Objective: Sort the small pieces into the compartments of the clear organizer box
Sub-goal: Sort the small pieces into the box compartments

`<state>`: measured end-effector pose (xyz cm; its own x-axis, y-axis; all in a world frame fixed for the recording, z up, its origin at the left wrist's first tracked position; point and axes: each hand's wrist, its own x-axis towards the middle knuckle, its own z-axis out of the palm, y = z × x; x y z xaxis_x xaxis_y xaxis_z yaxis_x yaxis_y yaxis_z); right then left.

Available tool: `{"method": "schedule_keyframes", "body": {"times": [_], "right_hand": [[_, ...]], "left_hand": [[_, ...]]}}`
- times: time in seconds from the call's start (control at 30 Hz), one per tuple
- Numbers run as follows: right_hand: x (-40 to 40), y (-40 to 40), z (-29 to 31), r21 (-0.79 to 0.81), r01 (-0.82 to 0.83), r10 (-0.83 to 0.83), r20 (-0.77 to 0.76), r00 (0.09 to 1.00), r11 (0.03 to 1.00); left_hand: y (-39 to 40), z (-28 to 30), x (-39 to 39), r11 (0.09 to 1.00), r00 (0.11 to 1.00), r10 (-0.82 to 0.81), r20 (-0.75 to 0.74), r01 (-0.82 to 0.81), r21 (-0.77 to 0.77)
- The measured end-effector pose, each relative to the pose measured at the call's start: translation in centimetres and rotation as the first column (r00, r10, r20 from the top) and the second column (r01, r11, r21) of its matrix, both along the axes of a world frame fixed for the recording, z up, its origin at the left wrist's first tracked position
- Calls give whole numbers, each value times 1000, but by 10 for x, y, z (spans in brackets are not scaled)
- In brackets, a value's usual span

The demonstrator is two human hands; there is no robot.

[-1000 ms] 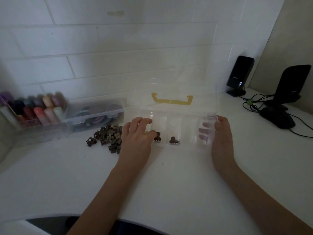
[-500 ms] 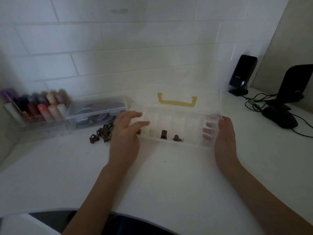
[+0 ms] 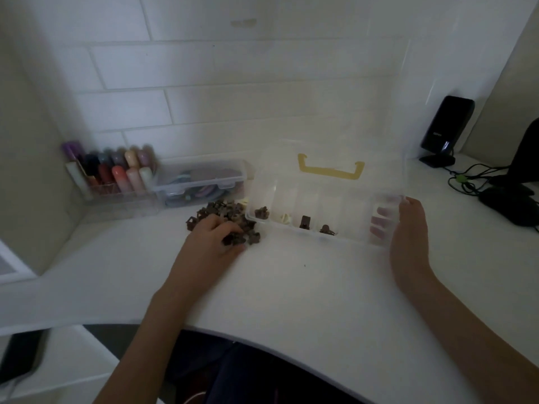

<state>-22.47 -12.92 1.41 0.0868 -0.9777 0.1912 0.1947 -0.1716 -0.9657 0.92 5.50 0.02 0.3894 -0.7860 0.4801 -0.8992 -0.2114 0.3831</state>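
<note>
The left hand point(image 3: 214, 239) lies palm-down on the heap of small dark-brown plastic pieces point(image 3: 226, 218), which sits on the white table point(image 3: 306, 287) just beside the left end of the clear plastic organizer box point(image 3: 350, 233). Its fingers point(image 3: 232, 228) are curled down into the near side of the heap, touching several pieces — whether they have pinched one I cannot tell, as the fingertips are hidden among them.

The right hand point(image 3: 408, 228) clasps the right end wall of the box: the thumb rests on the rim and the fingers wrap inside the last compartment, seen pale through the plastic.

The box stands open toward the back edge of the table, its lid with the yellow handle point(image 3: 331, 172) upright against the tiled wall. Counting from the left, the first compartment holds a brown piece point(image 3: 261, 212), the second a cream piece point(image 3: 286, 219), the third a dark upright piece point(image 3: 304, 222), the fourth another brown piece point(image 3: 326, 229).
</note>
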Motion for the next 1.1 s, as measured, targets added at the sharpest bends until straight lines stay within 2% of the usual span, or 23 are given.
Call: {"method": "schedule_keyframes", "body": {"times": [0.07, 0.13, 0.3, 0.47, 0.53, 0.63, 0.7, 0.83, 1.0, 1.1], "right_hand": [[1, 0, 1, 18, -2, 2, 13, 1000, 1000], [1, 1, 1, 26, -6, 6, 22, 1000, 1000], [1, 0, 2, 35, 0, -1, 25, 1000, 999], [1, -1, 1, 27, 2, -2, 10, 1000, 1000], [1, -2, 0, 25, 0, 0, 7, 1000, 1000], [0, -2, 0, 22, -7, 7, 8, 1000, 1000], [0, -1, -1, 15, -9, 9, 15, 1000, 1000], [0, -2, -2, 21, -14, 13, 5, 1000, 1000], [2, -4, -3, 31, -10, 9, 11, 1000, 999], [2, -6, -4, 43, -8, 8, 2, 1000, 999]], "left_hand": [[0, -2, 1, 1000, 998, -9, 61, 11, -22], [1, -1, 1, 996, 998, -1, 62, 6, -87], [3, 13, -17, 914, 952, -12, -305, -113, -389], [-30, 32, -35, 862, 935, -96, -341, -92, -498], [-49, 38, -28, 873, 956, -64, -286, -85, -480], [-69, 27, -13, 936, 996, -28, -88, -5, -352], [-68, 16, -10, 938, 999, -37, 1, 35, -346], [-52, 15, -6, 898, 994, -82, -76, 41, -438], [-58, 12, -6, 948, 969, -77, -234, -2, -319], [-60, 10, -6, 964, 984, -74, -164, 29, -266]]}}
